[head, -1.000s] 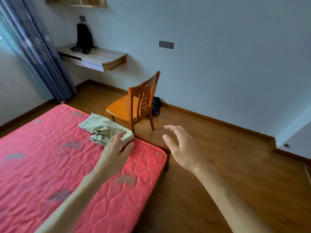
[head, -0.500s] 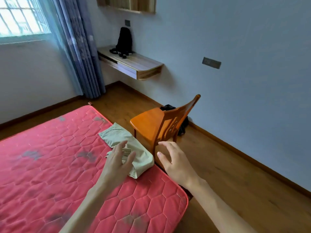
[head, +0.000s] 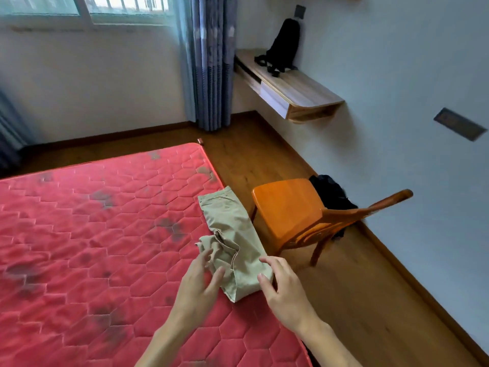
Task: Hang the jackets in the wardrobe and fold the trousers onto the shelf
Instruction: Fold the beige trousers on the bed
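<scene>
The red quilted mattress (head: 92,247) is filling the left and middle of the head view, with bare wood floor running along its right edge. A wooden chair (head: 296,210) is standing on that floor just beside the right edge, and a wall-mounted shelf (head: 299,91) with a black backpack (head: 283,43) on it is sitting well beyond, near the curtain (head: 209,62).

The khaki trousers (head: 232,239), partly folded, are lying along the mattress's right edge, toward the near right corner. Their long axis is running away from the person, roughly parallel to that edge; the near end is bunched and thicker, the far end flat.

Both hands are flanking the near end. The left hand (head: 201,284) is spread, fingers relaxed, fingertips at the bunched fabric; contact cannot be confirmed. The right hand (head: 283,284) is loosely curved, thumb and fingertips at the near right corner of the bundle, apparently touching but not yet clamping.

Judgement: the trousers are lying directly ahead of and between the hands, about equally near to each, so a two-handed grasp of the near end looks like the coming move.

No brand, label or readable writing is showing.
</scene>
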`<state>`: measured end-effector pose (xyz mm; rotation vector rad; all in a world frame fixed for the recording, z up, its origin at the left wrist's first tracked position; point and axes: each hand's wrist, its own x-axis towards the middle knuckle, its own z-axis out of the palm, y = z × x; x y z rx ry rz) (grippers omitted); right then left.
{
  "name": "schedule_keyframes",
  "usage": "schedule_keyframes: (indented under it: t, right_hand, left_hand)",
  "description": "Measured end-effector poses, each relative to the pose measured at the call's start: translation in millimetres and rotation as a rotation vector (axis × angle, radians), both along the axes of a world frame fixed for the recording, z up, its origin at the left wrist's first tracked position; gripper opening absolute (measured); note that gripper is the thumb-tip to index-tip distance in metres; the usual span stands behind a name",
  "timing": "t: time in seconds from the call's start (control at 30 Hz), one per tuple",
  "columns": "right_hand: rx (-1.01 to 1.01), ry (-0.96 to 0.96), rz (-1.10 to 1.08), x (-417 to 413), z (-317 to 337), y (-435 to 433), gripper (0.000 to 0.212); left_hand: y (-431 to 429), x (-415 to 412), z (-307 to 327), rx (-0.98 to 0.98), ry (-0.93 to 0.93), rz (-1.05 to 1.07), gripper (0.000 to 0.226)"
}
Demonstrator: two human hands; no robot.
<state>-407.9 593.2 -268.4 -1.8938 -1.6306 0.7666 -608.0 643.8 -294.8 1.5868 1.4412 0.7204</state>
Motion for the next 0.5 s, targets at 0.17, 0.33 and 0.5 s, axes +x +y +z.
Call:
schedule_keyframes:
  t: [0.17,0.33,0.5]
  right_hand:
    - [-0.119,0.044,0.057,19,-74,40,0.033]
    - [-0.242,0.076,0.088,42,-174,74,0.037]
    - [-0.377,0.043,0.054,63,-284,94,0.037]
  left_hand:
    - [20,45,-72,-0.161,-0.012,0.095,0.048]
    - [27,94,-172,-0.310,-0.042,0.212,0.044]
    - [35,118,-275,-0.431,-0.031,0.313,0.035]
